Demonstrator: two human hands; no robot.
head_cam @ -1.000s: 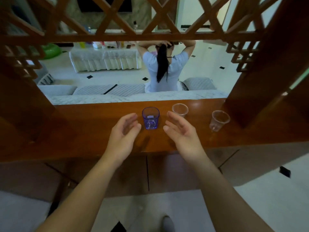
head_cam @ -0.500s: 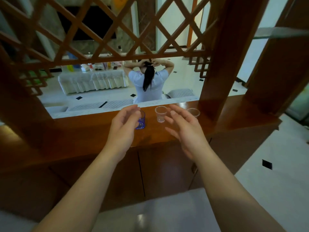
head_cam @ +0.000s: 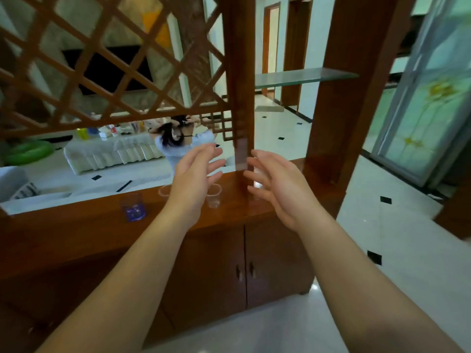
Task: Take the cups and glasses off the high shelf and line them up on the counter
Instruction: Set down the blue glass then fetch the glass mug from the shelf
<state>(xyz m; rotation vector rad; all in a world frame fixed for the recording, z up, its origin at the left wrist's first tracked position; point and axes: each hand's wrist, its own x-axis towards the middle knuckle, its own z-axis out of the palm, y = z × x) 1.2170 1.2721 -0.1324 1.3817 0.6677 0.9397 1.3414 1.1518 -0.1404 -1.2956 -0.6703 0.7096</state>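
Note:
A blue glass (head_cam: 133,207) stands on the wooden counter (head_cam: 84,222) at the left. A clear plastic cup (head_cam: 214,196) stands further right, and another clear cup (head_cam: 164,191) shows partly behind my left wrist. My left hand (head_cam: 195,174) and my right hand (head_cam: 274,184) are both raised above the counter with fingers spread, holding nothing. A glass shelf (head_cam: 303,76) sits high between two wooden posts at the upper right; nothing shows on it.
A wooden lattice screen (head_cam: 102,67) fills the upper left. A wooden post (head_cam: 240,80) rises from the counter between my hands. Cabinet doors (head_cam: 244,266) lie below the counter. A person (head_cam: 178,141) sits beyond the opening. A glass door (head_cam: 428,98) is at the right.
The view has swung up and to the right. Both hands have lifted away from the blue glass and cups and now hover higher, near the post.

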